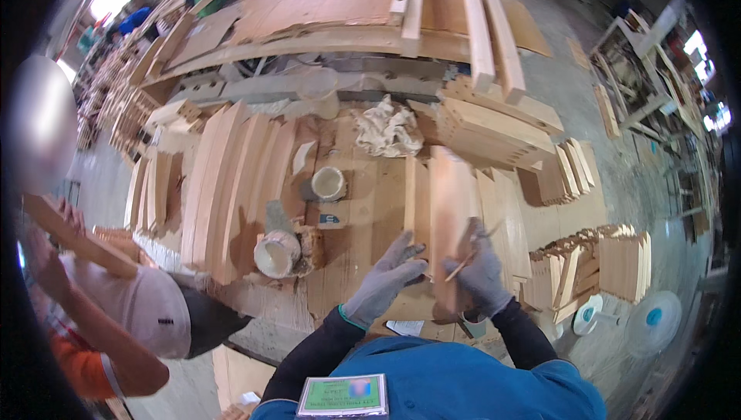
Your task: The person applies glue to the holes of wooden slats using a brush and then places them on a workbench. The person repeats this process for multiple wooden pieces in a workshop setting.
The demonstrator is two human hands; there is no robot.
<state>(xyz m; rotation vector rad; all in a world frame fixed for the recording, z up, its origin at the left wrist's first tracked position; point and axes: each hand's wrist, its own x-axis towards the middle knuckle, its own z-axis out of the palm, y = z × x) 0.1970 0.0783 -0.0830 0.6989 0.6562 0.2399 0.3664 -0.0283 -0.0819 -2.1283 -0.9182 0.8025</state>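
Clock directions are read from the middle of the view, with twelve farthest from the wearer. A person in a blue top and grey gloves works at a cardboard-covered table (361, 223). The hands are apart, one either side of a pale wooden board (452, 204), which stands just inside four o'clock. The left hand (388, 281), at six o'clock, is loosely open, its fingers spread beside the near end of a narrower strip (417, 198); whether it touches is unclear. The right hand (480, 272), at four o'clock, is closed around a thin stick (465, 259), angled inward against the board's near end, probably so its tip can reach the wood. Blur hides whether that hand also steadies the board.

At nine o'clock, a white tub (328, 183) sits close in, and at eight a smeared pot (277, 255); both seem placed for easy reach of the left hand. Beyond the tub, a row of boards (239, 188) lies side by side, perhaps to keep pieces separate. A crumpled cloth (388, 128) rests just past twelve, likely handy for wiping. At two o'clock, drilled boards (494, 130) are stacked together, apparently to save space. At eight, near the rim, a co-worker (116, 312) holds another plank (81, 238).
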